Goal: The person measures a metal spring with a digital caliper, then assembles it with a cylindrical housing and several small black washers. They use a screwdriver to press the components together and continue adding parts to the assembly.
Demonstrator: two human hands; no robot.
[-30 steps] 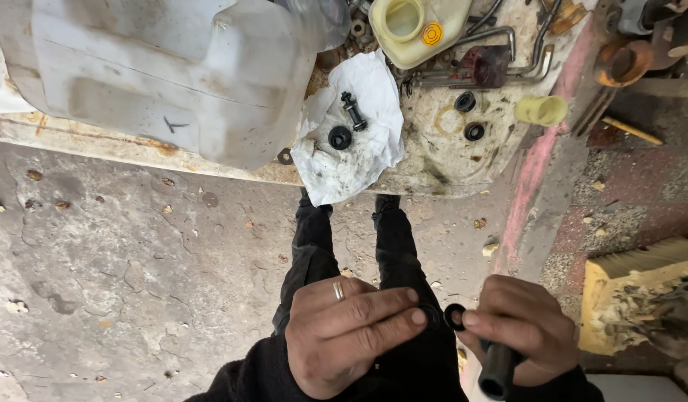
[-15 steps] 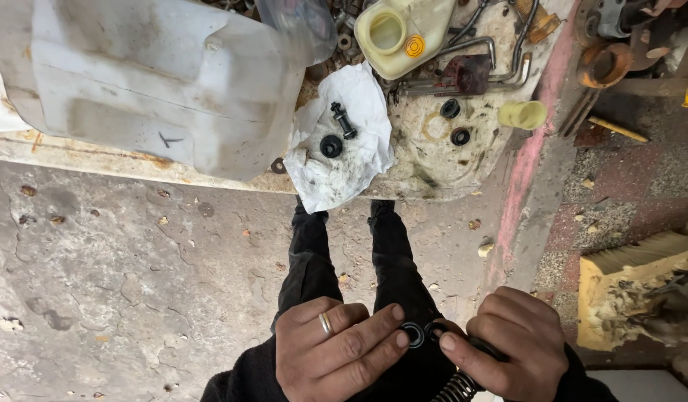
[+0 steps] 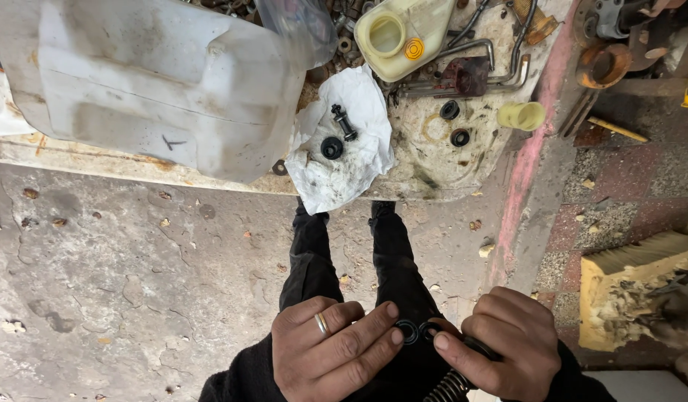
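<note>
At the bottom of the view my left hand (image 3: 330, 348), with a ring on one finger, pinches a small black rubber ring (image 3: 407, 331) at its fingertips. Beside it my right hand (image 3: 500, 345) grips a dark cylindrical part with a coil spring (image 3: 448, 385) at its lower end. The ring sits right at the tip of that part, between the two hands. Up on the bench a white rag (image 3: 344, 141) carries a black bolt-like piece (image 3: 344, 123) and a black rubber seal (image 3: 331, 147).
A large translucent plastic tank (image 3: 158, 82) lies on the bench at left. A pale yellow reservoir (image 3: 400, 33), two black seals (image 3: 454, 123), a yellow-green cap (image 3: 523, 115) and metal pipes are at right. My legs stand on cracked concrete. A yellow block (image 3: 634, 298) lies at right.
Both hands have drawn together in front of me. The black ring that was by my right hand a second ago is now pinched in my left fingertips at the part's tip. The spring has come into view.
</note>
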